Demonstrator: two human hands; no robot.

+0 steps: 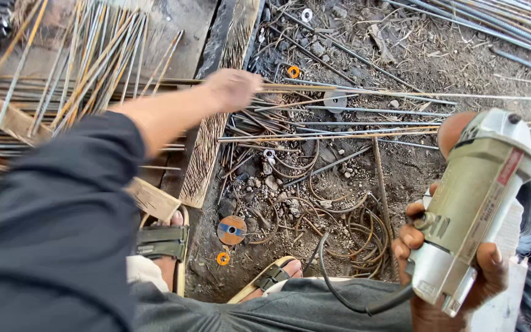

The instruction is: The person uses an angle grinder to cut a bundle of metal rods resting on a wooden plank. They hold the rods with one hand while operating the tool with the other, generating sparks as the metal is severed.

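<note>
My right hand [456, 270] grips a grey angle grinder [471, 203] at the lower right, its black cord looping down toward my lap. My left hand [233, 87] reaches forward over a long thin steel rod [364, 93] that lies across the dirt, fingers curled down onto its near end. The dark sleeve of my left arm fills the lower left. Both my sandalled feet [164, 246] rest on the ground below.
Bundles of rusty steel rods [87, 61] lie on wooden planks [207, 141] at the left. Bent wire loops [339, 227], a worn cutting disc [232, 230], small orange rings and stones litter the dark soil. More rods run along the top right.
</note>
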